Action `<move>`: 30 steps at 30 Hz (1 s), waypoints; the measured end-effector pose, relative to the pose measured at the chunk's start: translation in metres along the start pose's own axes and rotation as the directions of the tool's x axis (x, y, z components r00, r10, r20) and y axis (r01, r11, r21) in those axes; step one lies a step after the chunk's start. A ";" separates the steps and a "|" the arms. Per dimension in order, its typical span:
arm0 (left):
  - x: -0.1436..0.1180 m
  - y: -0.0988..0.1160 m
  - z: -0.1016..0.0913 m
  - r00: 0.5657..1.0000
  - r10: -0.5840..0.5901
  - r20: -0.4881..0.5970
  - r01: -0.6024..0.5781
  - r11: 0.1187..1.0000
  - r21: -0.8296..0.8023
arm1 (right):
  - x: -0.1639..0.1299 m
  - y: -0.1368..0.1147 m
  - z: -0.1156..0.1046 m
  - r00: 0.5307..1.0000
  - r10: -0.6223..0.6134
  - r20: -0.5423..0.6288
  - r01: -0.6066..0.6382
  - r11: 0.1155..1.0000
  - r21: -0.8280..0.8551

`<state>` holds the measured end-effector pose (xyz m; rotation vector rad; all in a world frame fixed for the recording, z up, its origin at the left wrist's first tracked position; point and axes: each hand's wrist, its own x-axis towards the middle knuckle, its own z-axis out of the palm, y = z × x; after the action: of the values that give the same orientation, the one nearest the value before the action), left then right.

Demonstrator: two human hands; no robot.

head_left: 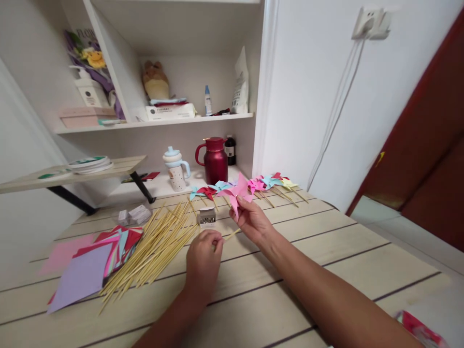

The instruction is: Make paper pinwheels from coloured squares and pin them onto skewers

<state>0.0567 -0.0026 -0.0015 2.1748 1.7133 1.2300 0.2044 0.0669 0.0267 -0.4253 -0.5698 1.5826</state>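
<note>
My right hand (251,220) holds up a pink paper pinwheel (237,191) above the wooden table (326,270). My left hand (203,258) rests on the table with its fingers pinched on a thin bamboo stick (229,236) that points toward the pinwheel. A small open box of pins (207,218) stands just behind my left hand. To the left lies a heap of bamboo sticks (155,246).
Finished pinwheels (268,184) in several colours lie in a row at the table's far edge. Coloured paper squares (97,261) are stacked at the left. A red jug (214,160) and a spouted cup (176,169) stand on the shelf behind. A small side table (68,175) juts in at left.
</note>
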 end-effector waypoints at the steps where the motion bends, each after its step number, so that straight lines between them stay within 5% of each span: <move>1: -0.002 0.002 0.005 1.000 0.015 -0.001 -0.015 1.000 -0.014 | 0.001 0.001 -0.001 1.000 0.009 -0.021 -0.008 1.000 0.026; 8: -0.011 -0.001 0.018 0.999 0.009 0.034 -0.007 0.997 -0.074 | 0.003 0.000 -0.003 0.988 0.076 -0.133 -0.058 0.989 0.134; 17: -0.010 0.003 0.013 0.974 -0.113 0.197 0.166 0.946 -0.278 | -0.004 -0.004 0.007 0.995 0.078 -0.054 -0.070 0.989 0.133; 21: -0.011 0.004 0.012 0.983 -0.099 0.152 0.153 0.904 -0.399 | -0.005 -0.004 0.006 0.998 0.050 -0.026 -0.048 0.995 0.090; 24: -0.009 -0.001 0.005 0.973 -0.210 0.097 0.230 0.844 -0.484 | -0.004 -0.011 0.004 1.000 -0.017 0.005 0.016 0.999 0.031; 30: 0.009 -0.025 -0.031 0.867 -0.478 -0.142 0.333 0.767 -0.548 | -0.009 -0.029 0.008 0.978 -0.163 0.131 0.184 0.968 -0.172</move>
<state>0.0186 0.0023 0.0103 1.2863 1.5869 1.6650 0.2239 0.0580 0.0492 -0.4114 -0.8248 1.3975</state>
